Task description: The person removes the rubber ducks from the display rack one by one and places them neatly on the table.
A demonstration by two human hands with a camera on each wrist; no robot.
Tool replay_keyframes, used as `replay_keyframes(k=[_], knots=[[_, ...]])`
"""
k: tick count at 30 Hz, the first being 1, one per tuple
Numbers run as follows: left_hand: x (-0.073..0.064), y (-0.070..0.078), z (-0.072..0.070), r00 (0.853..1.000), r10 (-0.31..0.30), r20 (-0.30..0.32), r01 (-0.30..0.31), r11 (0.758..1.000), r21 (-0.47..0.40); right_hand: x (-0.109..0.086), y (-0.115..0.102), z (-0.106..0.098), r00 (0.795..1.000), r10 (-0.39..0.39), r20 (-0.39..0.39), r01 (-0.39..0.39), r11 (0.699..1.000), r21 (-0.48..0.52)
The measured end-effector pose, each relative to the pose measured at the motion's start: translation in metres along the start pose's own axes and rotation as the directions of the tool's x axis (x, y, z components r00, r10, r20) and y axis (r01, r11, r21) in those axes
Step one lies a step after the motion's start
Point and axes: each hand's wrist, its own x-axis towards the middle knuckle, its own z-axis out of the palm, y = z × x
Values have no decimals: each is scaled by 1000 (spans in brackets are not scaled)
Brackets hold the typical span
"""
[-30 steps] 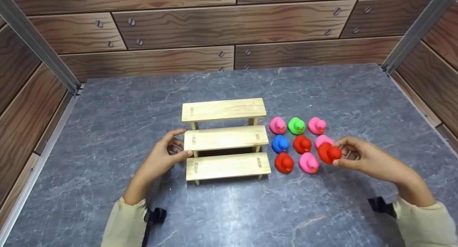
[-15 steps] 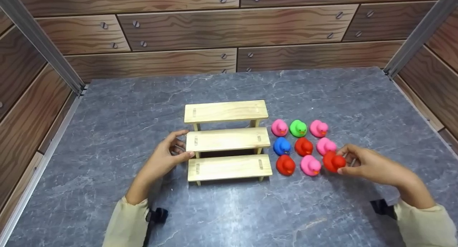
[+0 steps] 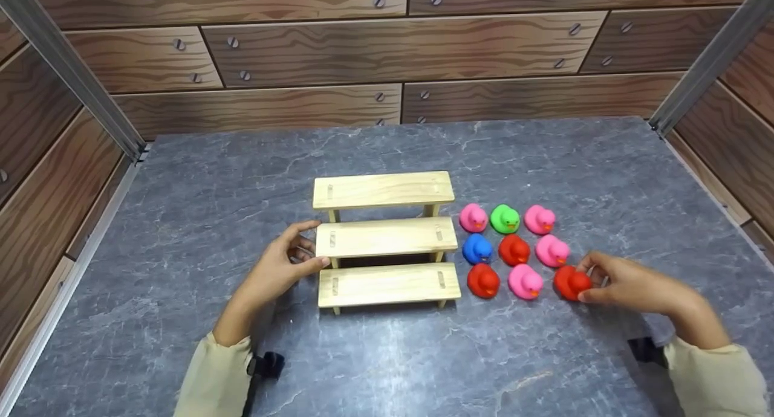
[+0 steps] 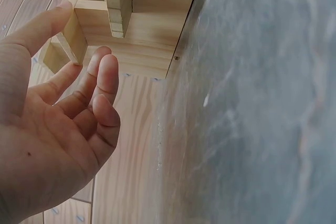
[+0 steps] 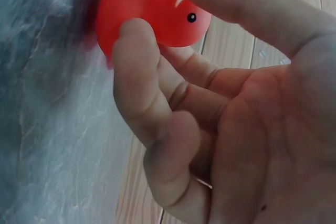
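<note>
My right hand pinches a red rubber duck between thumb and fingers at the near right corner of a block of ducks. In the right wrist view the red duck shows a black eye, its base right at the tabletop. My left hand holds the left end of the middle step of a three-step wooden stand, thumb and index finger on opposite edges. The left wrist view shows the stand from its side, the other fingers loosely bent below.
Left of the held duck lie a pink duck and another red duck. Behind them stand a blue duck, a green duck and several more pink and red ones. Wood-patterned walls border the grey marbled table.
My right hand has lowered the red duck toward the near right, from overlapping a pink duck to the table at the front row's end. My left hand keeps its hold on the stand.
</note>
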Motion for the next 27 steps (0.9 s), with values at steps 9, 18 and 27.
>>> replay_keyframes(k=[9,18,27], knots=[[1,0,-1,1000,4,-4,-4,1000,-3,5,1,-1,1000,18,19,-18,999,28],[2,-1,0,1000,6,-12,-6,1000,7,7,3,3,1000,16,26,-18,996,82],[-1,-7,2,1000,-3,22,3,1000,-3,0,4,1,997,37,63,-47,985,164]])
